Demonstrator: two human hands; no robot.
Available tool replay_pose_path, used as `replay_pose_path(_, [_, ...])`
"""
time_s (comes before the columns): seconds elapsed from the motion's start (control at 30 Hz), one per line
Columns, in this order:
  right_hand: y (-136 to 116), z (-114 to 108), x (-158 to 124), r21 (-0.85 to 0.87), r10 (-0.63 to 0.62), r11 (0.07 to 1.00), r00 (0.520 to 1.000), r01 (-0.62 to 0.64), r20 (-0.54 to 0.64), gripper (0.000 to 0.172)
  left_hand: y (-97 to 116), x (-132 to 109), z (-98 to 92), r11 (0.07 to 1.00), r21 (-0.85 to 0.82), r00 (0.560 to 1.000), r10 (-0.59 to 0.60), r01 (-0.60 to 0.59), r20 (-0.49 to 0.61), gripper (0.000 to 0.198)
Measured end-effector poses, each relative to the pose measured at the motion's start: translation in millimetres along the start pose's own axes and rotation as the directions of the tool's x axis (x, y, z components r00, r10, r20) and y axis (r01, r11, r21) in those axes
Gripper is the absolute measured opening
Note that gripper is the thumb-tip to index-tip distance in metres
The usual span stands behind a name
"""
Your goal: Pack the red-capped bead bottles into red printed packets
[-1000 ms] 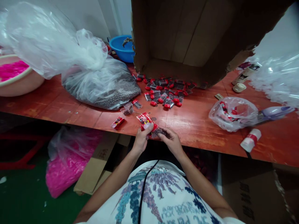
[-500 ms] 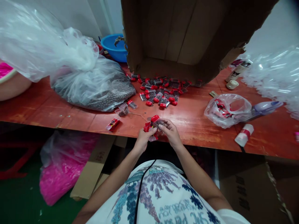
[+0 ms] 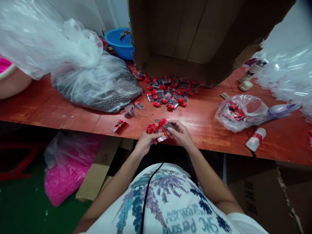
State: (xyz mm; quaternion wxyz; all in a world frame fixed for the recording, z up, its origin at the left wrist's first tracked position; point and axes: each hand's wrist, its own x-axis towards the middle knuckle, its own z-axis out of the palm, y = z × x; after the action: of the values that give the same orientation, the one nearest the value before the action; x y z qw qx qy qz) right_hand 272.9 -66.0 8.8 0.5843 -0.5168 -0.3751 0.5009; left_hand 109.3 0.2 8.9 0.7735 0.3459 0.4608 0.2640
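Just over the table's front edge, my left hand (image 3: 144, 142) is closed on several small red printed labels (image 3: 150, 128). One label with white and yellow on it lies between the two hands. My right hand (image 3: 182, 135) grips a small clear bottle with a red cap (image 3: 162, 122); its dark contents are partly hidden by my fingers. The cap points left, towards the labels. Beyond the hands lies a heap of similar red-capped bottles (image 3: 172, 105). A stack of red labels (image 3: 118, 125) and a small clear scoop-like cup (image 3: 128, 111) lie to the left.
A big cardboard box (image 3: 175, 39) opens towards me behind the heap. On the left sits a clear bag of dark beads (image 3: 104, 94), with a blue basin (image 3: 119, 44) behind it. To the right are a plastic bag of labels (image 3: 226, 118) and a white roll (image 3: 255, 139).
My hands have drawn slightly apart, and the label between them is turned more into view. The camera view has shifted a little.
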Motion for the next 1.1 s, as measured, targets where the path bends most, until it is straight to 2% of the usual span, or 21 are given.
replay_pose_path(0.07, [2.7, 0.6, -6.9, 0.037, -0.015, 0.999, 0.993, 0.019, -0.113, 0.032, 1.9, 2.3, -1.9, 0.986, -0.142, 0.992, -0.098, 0.086, -0.078, 0.011])
replay_pose_path(0.17, [7.5, 2.4, -23.7, 0.074, 0.019, 0.997, 0.987, -0.007, -0.161, 0.031, 5.3, 5.4, -4.0, 0.932, -0.324, 0.972, -0.21, 0.165, -0.109, 0.003])
replay_pose_path(0.23, [10.9, 5.9, -35.9, 0.08, 0.051, 0.996, 0.986, -0.039, -0.159, 0.029, 6.3, 6.7, -2.9, 0.908, -0.39, 0.974, -0.207, 0.157, -0.088, 0.004])
replay_pose_path(0.33, [15.7, 13.1, -48.8, 0.072, 0.064, 0.996, 0.984, -0.053, -0.166, 0.028, 4.9, 7.2, 2.0, 0.885, -0.46, 0.984, -0.139, 0.074, -0.11, 0.007])
replay_pose_path(0.47, [18.4, 20.6, -53.6, 0.046, 0.046, 0.998, 0.983, -0.038, -0.18, 0.027, 3.2, 4.6, 8.5, 0.871, -0.491, 0.978, -0.106, 0.006, -0.177, 0.013])
replay_pose_path(0.67, [12.5, 26.9, -50.5, -0.027, -0.046, 0.999, 0.965, 0.041, -0.257, 0.03, 5.1, 0.4, 13.0, 0.862, -0.506, 0.984, -0.102, 0.015, -0.143, 0.013])
replay_pose_path(0.87, [14.3, 30.5, -44.6, -0.165, -0.164, 0.979, 0.95, 0.122, -0.267, 0.029, -0.5, 2.1, 13.7, 0.861, -0.509, 0.989, -0.078, 0.003, -0.126, 0.01])
replay_pose_path(1.0, [15.5, 31.3, -43.6, -0.208, -0.14, 0.974, 0.954, 0.085, -0.264, 0.029, -4.4, 3.7, 12.5, 0.865, -0.501, 0.988, -0.047, -0.033, -0.146, 0.017])
replay_pose_path(1.1, [12.5, 31.0, -44.2, -0.149, -0.04, 0.989, 0.97, 0.004, -0.241, 0.03, -4.8, 3.0, 12.6, 0.873, -0.481, 0.985, -0.006, -0.08, -0.173, 0.022])
